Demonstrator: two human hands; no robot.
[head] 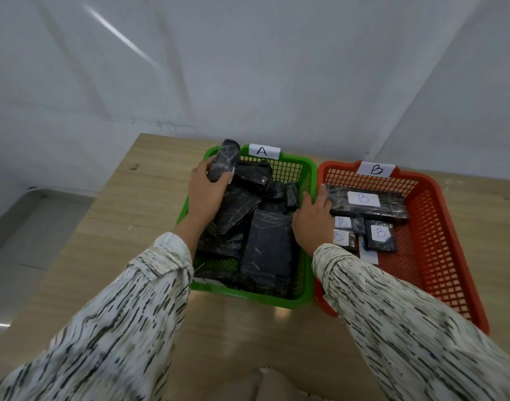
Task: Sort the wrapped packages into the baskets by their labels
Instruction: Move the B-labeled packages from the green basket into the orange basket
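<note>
A green basket (307,175) tagged A holds several black wrapped packages (267,244) in a pile. Beside it on the right, a red basket (439,227) tagged B holds several black packages with white B labels, the longest one (369,202) at the back. My left hand (204,186) grips a small rounded black package (223,160) above the green basket's far left corner. My right hand (314,218) lies over the rims between the two baskets, fingertips touching the left end of the long B package.
Both baskets stand on a light wooden table (132,227) pushed against a white wall. The table's left edge drops to a grey floor (31,227). Bare tabletop lies left of the green basket and in front of both baskets.
</note>
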